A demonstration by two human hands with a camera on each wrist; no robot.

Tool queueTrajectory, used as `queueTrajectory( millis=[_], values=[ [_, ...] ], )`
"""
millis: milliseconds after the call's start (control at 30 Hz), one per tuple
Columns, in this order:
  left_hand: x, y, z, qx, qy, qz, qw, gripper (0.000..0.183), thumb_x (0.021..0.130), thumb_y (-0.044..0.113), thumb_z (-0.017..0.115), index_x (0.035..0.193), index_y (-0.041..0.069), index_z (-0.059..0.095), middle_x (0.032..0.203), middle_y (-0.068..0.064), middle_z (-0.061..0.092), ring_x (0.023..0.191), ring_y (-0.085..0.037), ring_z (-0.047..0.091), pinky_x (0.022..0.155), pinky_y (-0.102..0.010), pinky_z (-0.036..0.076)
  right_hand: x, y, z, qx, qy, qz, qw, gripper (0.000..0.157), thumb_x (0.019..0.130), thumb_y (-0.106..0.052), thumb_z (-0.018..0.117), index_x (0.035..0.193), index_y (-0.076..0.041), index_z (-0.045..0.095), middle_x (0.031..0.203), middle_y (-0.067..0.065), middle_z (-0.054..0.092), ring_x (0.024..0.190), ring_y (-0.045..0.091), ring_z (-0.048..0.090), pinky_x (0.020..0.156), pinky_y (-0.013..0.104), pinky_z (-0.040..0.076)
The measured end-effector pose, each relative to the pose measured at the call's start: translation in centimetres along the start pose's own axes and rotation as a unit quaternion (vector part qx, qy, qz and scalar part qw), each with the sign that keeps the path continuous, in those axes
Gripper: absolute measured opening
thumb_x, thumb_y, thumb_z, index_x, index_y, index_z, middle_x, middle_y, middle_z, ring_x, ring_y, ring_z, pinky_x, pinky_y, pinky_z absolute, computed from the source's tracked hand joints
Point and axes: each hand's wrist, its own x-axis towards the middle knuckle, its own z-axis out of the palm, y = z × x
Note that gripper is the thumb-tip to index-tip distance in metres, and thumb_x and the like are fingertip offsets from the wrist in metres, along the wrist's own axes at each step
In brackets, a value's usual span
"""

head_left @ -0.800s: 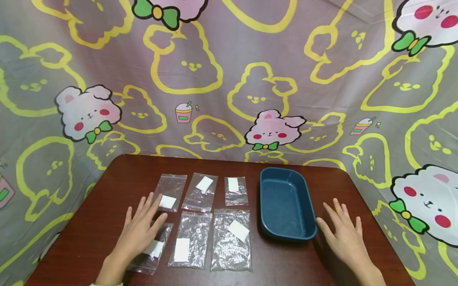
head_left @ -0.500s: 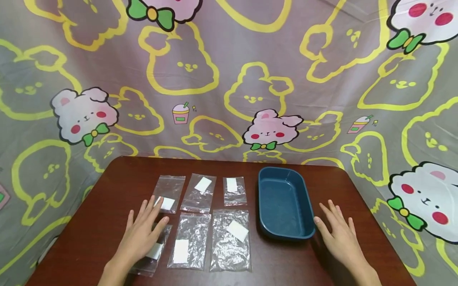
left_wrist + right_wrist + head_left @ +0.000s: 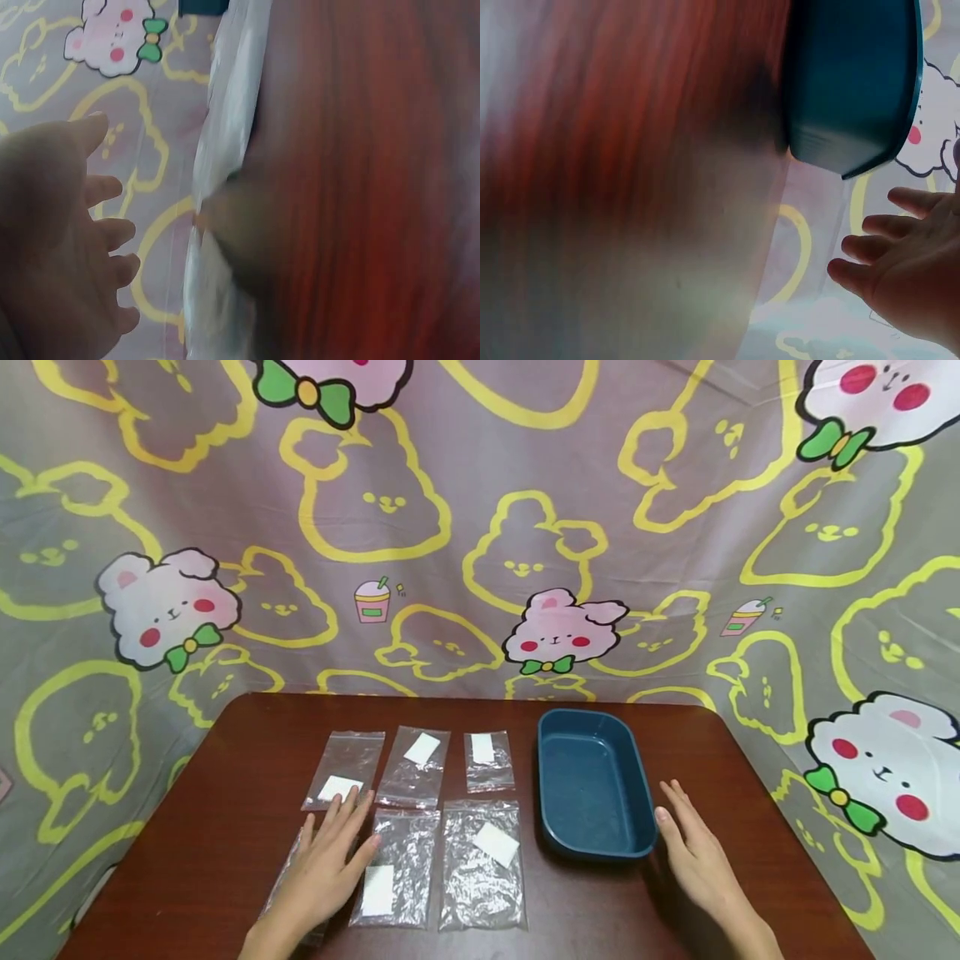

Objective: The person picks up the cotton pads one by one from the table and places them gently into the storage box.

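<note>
My left hand [image 3: 324,867] hovers with spread fingers above the left side of the table and holds nothing. It covers most of a clear zip bag; that bag's edge [image 3: 283,878] shows at its left. Its fingertips overlap the lower edge of the back-left zip bag [image 3: 351,753]. The front-middle zip bag [image 3: 408,843] lies just right of the thumb. My right hand [image 3: 699,862], fingers extended and holding nothing, is beside the right wall of a blue plastic tub [image 3: 596,777]. In the right wrist view, the tub [image 3: 847,90] stands beyond the fingers.
More clear zip bags lie flat in two rows: back-middle [image 3: 412,781], back-right [image 3: 491,777] and front-right [image 3: 480,889]. Each visible bag has a white rectangle on it. A patterned curtain [image 3: 442,460] encloses the far side and both sides of the brown table [image 3: 202,827].
My left hand has shifted right, covering more of the front-left zip bag. The right hand has moved slightly left, closer to the tub. The head view has drifted a little; bags and tub stay put.
</note>
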Motion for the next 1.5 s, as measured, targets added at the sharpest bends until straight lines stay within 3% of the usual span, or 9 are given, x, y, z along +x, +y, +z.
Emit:
queueTrajectory(
  millis=[333,500,633,867,1167,1500],
  values=[
    [-0.7,2.0,1.9,-0.030,-0.021,0.026,0.9990,0.065,0.102,0.038,0.058,0.157,0.013,0.034,0.162,-0.016,0.025,0.149,-0.041,0.020,0.115,-0.069,0.009,-0.2,-1.5,0.8,0.043,-0.030,0.067,0.996,0.061,0.110,-0.039,0.037,0.161,-0.009,0.021,0.161,0.025,0.025,0.144,0.049,0.026,0.108,0.071,0.025],
    [-0.7,2.6,2.2,-0.053,-0.048,0.037,0.9967,0.068,0.100,0.040,0.060,0.157,0.013,0.035,0.162,-0.012,0.024,0.150,-0.037,0.018,0.116,-0.069,0.007,0.0,-1.8,1.1,0.073,-0.029,0.073,0.994,0.061,0.110,-0.040,0.036,0.161,-0.009,0.021,0.162,0.023,0.025,0.146,0.044,0.024,0.111,0.067,0.024],
    [-0.7,2.6,2.4,-0.069,-0.082,0.033,0.9937,0.069,0.100,0.043,0.059,0.158,0.015,0.034,0.163,-0.010,0.022,0.151,-0.036,0.014,0.117,-0.066,0.002,0.1,-2.1,1.5,0.111,-0.033,0.076,0.990,0.061,0.110,-0.038,0.036,0.161,-0.010,0.018,0.164,0.020,0.021,0.148,0.040,0.019,0.114,0.064,0.021],
    [-0.7,2.2,3.3,-0.078,-0.090,0.033,0.9924,0.068,0.098,0.035,0.064,0.156,0.012,0.036,0.163,-0.009,0.023,0.151,-0.034,0.017,0.119,-0.062,0.001,0.1,-1.9,2.0,0.130,-0.035,0.095,0.986,0.062,0.111,-0.037,0.035,0.160,-0.004,0.017,0.164,0.024,0.018,0.149,0.042,0.016,0.115,0.065,0.018],
    [-0.8,2.0,4.1,-0.071,-0.095,0.030,0.9925,0.069,0.096,0.028,0.067,0.157,0.014,0.036,0.163,-0.008,0.024,0.152,-0.032,0.015,0.120,-0.060,0.001,0.1,-1.3,2.4,0.126,-0.040,0.085,0.988,0.062,0.109,-0.024,0.043,0.160,-0.001,0.015,0.163,0.026,0.015,0.149,0.044,0.013,0.115,0.067,0.016],
    [-0.7,1.8,4.6,-0.053,-0.100,0.023,0.9933,0.065,0.097,0.025,0.065,0.155,0.011,0.040,0.163,-0.008,0.023,0.152,-0.032,0.013,0.120,-0.058,0.002,0.1,-0.6,3.0,0.125,-0.044,0.053,0.990,0.069,0.107,-0.015,0.049,0.162,-0.005,0.007,0.165,0.024,0.008,0.149,0.045,0.007,0.114,0.068,0.012]
  ],
)
